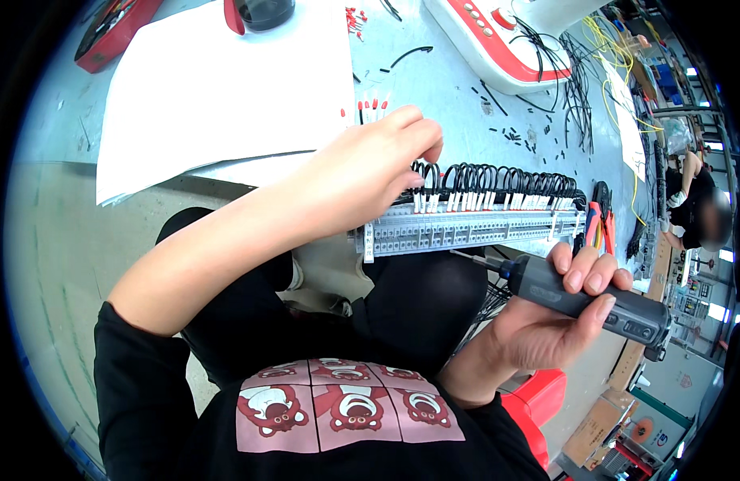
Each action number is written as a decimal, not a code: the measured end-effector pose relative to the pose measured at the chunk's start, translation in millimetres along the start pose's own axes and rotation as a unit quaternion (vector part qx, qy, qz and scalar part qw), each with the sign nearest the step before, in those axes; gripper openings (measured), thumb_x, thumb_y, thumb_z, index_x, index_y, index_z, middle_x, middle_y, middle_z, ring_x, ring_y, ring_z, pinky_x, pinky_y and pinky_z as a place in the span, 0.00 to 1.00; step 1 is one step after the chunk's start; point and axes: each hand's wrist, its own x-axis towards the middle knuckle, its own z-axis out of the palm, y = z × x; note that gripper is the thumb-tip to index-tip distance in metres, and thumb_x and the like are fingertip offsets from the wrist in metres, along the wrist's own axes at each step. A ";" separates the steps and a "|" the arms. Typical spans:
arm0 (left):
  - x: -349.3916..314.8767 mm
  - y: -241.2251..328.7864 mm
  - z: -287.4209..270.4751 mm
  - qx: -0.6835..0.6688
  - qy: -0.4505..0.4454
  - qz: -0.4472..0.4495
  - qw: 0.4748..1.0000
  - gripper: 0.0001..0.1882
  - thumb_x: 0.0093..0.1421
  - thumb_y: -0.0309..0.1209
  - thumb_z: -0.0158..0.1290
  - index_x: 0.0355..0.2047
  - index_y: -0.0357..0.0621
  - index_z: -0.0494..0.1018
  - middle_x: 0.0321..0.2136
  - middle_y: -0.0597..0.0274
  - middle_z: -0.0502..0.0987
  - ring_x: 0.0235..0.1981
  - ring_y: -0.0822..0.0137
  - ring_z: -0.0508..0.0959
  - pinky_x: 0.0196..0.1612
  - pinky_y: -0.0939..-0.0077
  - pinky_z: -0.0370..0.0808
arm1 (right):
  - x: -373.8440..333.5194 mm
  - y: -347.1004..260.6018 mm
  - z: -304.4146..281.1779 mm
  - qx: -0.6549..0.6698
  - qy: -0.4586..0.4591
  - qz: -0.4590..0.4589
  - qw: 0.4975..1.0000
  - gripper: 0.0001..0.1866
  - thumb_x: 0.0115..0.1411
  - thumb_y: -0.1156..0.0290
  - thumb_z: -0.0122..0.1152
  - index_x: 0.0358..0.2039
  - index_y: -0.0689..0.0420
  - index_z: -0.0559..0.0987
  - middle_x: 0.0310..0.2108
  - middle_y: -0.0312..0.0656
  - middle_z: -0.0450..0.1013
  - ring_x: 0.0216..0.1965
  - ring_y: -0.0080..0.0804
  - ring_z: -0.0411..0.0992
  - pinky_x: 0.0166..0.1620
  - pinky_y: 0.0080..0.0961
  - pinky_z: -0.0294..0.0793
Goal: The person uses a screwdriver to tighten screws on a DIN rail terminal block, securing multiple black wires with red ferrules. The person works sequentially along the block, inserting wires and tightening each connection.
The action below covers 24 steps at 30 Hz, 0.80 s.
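Observation:
A long grey terminal block strip [474, 231] lies along the near edge of the table. Black looped wires with white marker sleeves [482, 186] stand in a row along its far side. Over the strip's left end, my left hand [382, 164] is closed, with thumb and fingers pinched at a black wire among the first loops; the exact grip is partly hidden. My right hand [558, 317] is wrapped round a dark grey electric screwdriver [598, 303]. Its thin bit points left, just below the strip and apart from it.
White paper sheets [217, 88] cover the left of the table. Beyond the strip lie red-tipped ferrules [375, 104], black wire scraps [518, 136] and a white-and-red machine base [498, 44]. Red-and-blue handled pliers [596, 224] rest at the strip's right end. Another person [699, 200] is farther right.

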 end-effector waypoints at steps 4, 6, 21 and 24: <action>15.7 7.9 4.9 0.007 -0.023 -0.043 0.999 0.14 0.54 0.19 0.59 0.37 0.39 0.67 0.37 0.54 0.72 0.37 0.56 0.75 0.41 0.64 0.73 | -1.3 -2.7 -1.7 0.003 -0.007 -0.006 1.000 0.17 0.64 0.69 0.56 0.52 0.54 0.68 0.33 0.35 0.65 0.31 0.24 0.65 0.38 0.27 0.67; 21.8 5.6 9.1 0.011 -0.027 -0.040 0.999 0.14 0.53 0.20 0.60 0.37 0.38 0.67 0.35 0.54 0.72 0.37 0.55 0.75 0.41 0.63 0.72 | -2.5 -2.6 -2.4 -0.006 -0.005 -0.016 1.000 0.17 0.64 0.70 0.56 0.52 0.53 0.68 0.33 0.35 0.65 0.31 0.24 0.65 0.38 0.27 0.67; 27.3 -0.6 -21.0 0.065 -0.064 0.055 0.994 0.05 0.60 0.22 0.49 0.37 0.39 0.70 0.35 0.56 0.77 0.36 0.52 0.78 0.43 0.62 0.72 | -0.9 11.4 3.0 -0.033 -0.036 -0.015 0.999 0.19 0.63 0.68 0.58 0.52 0.54 0.67 0.34 0.36 0.66 0.30 0.24 0.66 0.38 0.28 0.69; 26.3 -15.0 -23.9 0.095 -0.050 0.085 0.991 0.06 0.59 0.21 0.49 0.37 0.41 0.71 0.35 0.58 0.78 0.35 0.53 0.78 0.42 0.62 0.72 | 0.8 16.3 9.0 -0.047 -0.047 -0.025 0.997 0.19 0.63 0.68 0.58 0.53 0.55 0.66 0.34 0.36 0.66 0.30 0.25 0.67 0.37 0.28 0.69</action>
